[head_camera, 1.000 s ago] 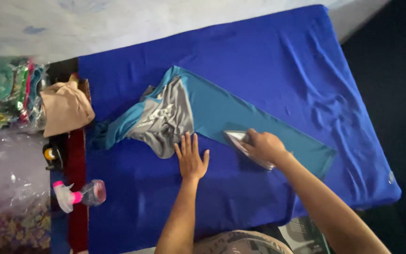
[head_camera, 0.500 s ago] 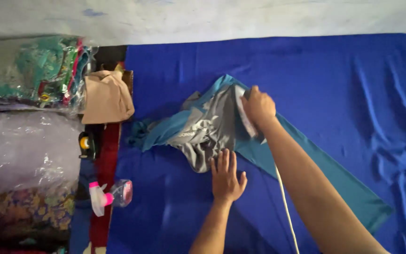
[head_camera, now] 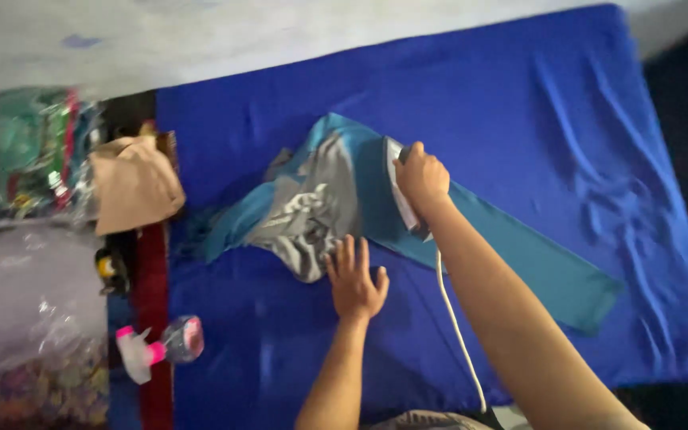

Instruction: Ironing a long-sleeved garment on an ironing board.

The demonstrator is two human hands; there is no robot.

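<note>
Dim, soft daylight; slight motion blur, right edge dark.

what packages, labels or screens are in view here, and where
Clear plastic bag of folded clothes: top left corner, green and red fabric inside.
Large clear plastic bag: lower left, crinkled, patterned fabric at its bottom.
Spray bottle: lying left of the blue cloth, clear body, pink and white trigger.
No screens or signs.

Both bare forearms reach up from the bottom edge of the frame. The left hand [head_camera: 356, 280] lies flat at lower centre, palm down, fingers spread. The right hand [head_camera: 421, 180], higher at centre, is clenched in a fist, knuckles up
</note>
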